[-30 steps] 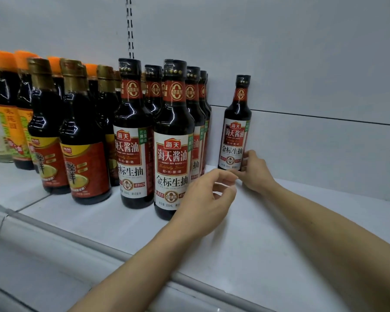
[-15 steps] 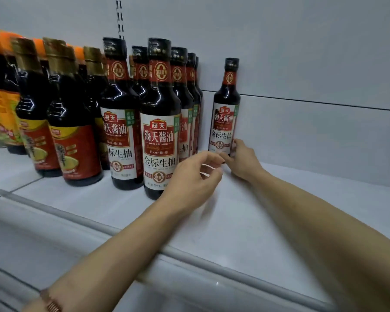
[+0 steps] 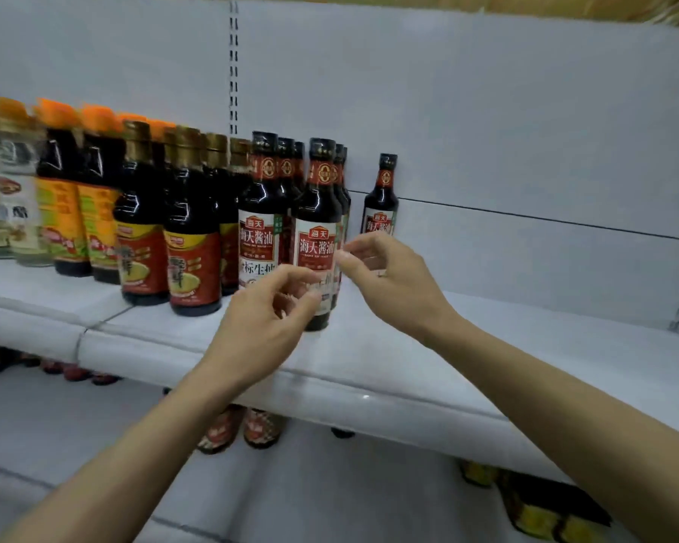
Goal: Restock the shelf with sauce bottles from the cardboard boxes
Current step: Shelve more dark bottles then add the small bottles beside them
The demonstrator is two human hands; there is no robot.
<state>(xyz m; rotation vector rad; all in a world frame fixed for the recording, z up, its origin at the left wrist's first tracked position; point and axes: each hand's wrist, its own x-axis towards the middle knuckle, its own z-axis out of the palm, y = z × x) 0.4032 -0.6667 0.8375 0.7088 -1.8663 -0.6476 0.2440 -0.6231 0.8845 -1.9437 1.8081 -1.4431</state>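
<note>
Glossy dark glass bottle [image 3: 381, 197] upright on smooth white shelf [image 3: 408, 370].

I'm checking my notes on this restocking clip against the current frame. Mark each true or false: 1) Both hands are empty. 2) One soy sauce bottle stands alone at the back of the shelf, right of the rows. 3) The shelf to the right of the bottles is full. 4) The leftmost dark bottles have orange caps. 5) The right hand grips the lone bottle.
1) True: the left hand and right hand hold nothing.
2) True: the lone soy sauce bottle stands by the back panel.
3) False: that part of the shelf is bare.
4) True: orange caps.
5) False: it is off the bottle, in front of it.
</note>
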